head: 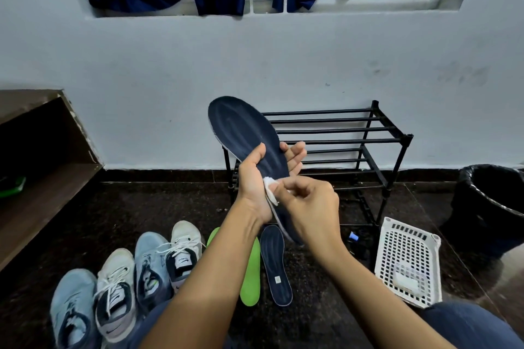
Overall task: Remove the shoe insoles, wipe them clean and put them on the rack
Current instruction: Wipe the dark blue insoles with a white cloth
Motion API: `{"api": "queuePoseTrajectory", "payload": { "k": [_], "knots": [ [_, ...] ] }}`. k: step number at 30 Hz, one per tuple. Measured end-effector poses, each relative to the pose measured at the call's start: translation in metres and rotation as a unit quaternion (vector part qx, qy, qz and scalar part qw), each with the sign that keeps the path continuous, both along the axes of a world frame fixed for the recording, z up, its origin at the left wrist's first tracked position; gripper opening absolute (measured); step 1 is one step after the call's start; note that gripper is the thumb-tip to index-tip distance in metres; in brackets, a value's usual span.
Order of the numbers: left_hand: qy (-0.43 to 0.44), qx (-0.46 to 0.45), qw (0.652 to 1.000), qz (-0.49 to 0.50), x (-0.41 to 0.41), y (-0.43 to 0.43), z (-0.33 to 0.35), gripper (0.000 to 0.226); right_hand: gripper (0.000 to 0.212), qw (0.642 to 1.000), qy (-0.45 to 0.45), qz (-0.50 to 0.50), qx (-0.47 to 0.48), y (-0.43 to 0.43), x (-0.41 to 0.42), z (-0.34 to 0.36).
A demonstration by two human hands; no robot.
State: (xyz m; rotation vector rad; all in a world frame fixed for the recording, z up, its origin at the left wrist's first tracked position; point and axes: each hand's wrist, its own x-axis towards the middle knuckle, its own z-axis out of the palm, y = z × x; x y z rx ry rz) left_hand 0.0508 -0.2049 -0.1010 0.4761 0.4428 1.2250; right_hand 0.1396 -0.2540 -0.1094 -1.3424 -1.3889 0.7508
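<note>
Navy foam, the insole stands tilted in the head view, toe up and far, in front of the black rack. Your left grip clasps it around the middle, thumb on the top face and fingers behind. Your right grip pinches a white wipe against the heel half.

You look to be mid-wipe. Draw the wipe along the grooves from heel to toe, and brace the back with your left fingers so the foam does not buckle.

The rack's top bars lie just beyond the toe, a short move forward and right. On the floor near you lie a second navy insole and a green insole. Shoes sit to the left, a white basket and a black bin to the right, so keep your elbows in.
</note>
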Motion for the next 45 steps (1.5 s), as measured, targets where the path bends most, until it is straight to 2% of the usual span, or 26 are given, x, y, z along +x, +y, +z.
{"api": "queuePoseTrajectory", "payload": {
  "k": [3,5,8,10,12,14,16,19,21,24,26,27,29,31,32,34,37,40,42,45],
  "knots": [
    [-0.001,-0.005,1.000,-0.023,0.006,-0.002,-0.002,0.035,0.005,0.996,-0.028,-0.076,0.024,0.018,0.007,0.003],
    [-0.003,0.003,1.000,-0.030,0.009,-0.005,-0.001,0.035,0.007,0.991,-0.008,-0.121,0.058,0.018,0.005,0.003],
    [-0.007,0.001,1.000,-0.026,0.004,-0.003,0.000,0.037,0.002,0.998,0.038,-0.039,0.035,0.001,-0.002,0.001],
    [-0.007,0.003,1.000,-0.024,0.001,-0.002,0.001,0.036,0.005,1.000,0.018,0.015,0.014,-0.004,0.000,0.000],
    [-0.014,-0.002,0.999,-0.030,0.003,-0.002,-0.001,0.035,0.001,0.999,-0.036,-0.020,0.024,0.007,0.006,0.002],
    [-0.013,-0.002,0.999,-0.046,0.009,-0.003,0.000,0.035,0.008,0.991,-0.073,-0.103,0.051,0.018,0.009,0.006],
    [-0.007,-0.006,0.999,-0.044,0.012,-0.005,0.001,0.044,0.007,0.986,-0.036,-0.137,0.085,0.018,0.005,0.006],
    [-0.020,-0.018,0.999,-0.022,0.006,-0.004,0.001,0.045,0.002,0.998,0.017,-0.038,0.042,0.001,-0.004,0.000],
    [-0.022,-0.019,0.999,-0.014,0.002,-0.003,0.001,0.042,0.002,1.000,-0.006,0.012,0.016,-0.001,0.000,-0.001],
    [-0.001,-0.023,0.999,-0.034,0.008,-0.003,-0.002,0.053,0.005,0.996,-0.066,-0.058,0.023,0.019,0.011,0.003],
    [0.025,-0.025,0.999,-0.036,0.013,-0.006,-0.002,0.046,0.006,0.990,-0.059,-0.122,0.039,0.025,0.010,0.003],
    [0.023,-0.032,0.999,-0.033,0.014,-0.006,-0.002,0.046,0.005,0.991,-0.037,-0.121,0.043,0.022,0.007,0.001],
    [0.018,-0.043,0.999,-0.017,0.009,-0.002,-0.003,0.050,0.002,0.998,0.007,-0.055,0.030,0.007,0.000,-0.006],
    [0.011,-0.037,0.999,-0.003,0.004,0.000,-0.001,0.042,0.002,1.000,-0.002,0.012,0.007,-0.003,-0.001,-0.007],
    [0.005,-0.036,0.999,-0.001,0.003,0.000,0.000,0.039,0.003,1.000,-0.020,0.014,0.010,0.001,0.003,-0.006],
    [0.001,-0.040,0.999,-0.015,0.008,-0.002,0.001,0.041,0.005,0.998,-0.048,-0.035,0.029,0.017,0.012,0.000],
    [0.016,-0.035,0.999,-0.032,0.014,-0.007,0.002,0.041,0.007,0.994,-0.023,-0.093,0.055,0.019,0.010,0.003],
    [0.003,-0.039,0.999,-0.018,0.007,-0.004,0.001,0.037,0.008,1.000,-0.001,-0.001,0.030,-0.006,0.002,-0.003],
    [-0.001,-0.038,0.999,-0.020,0.006,-0.004,0.001,0.040,0.002,0.999,-0.027,0.014,0.017,-0.002,0.008,-0.001],
    [0.021,-0.031,0.998,-0.041,0.012,-0.005,-0.002,0.044,0.006,0.992,-0.070,-0.093,0.041,0.021,0.016,0.004]
  ]
}}
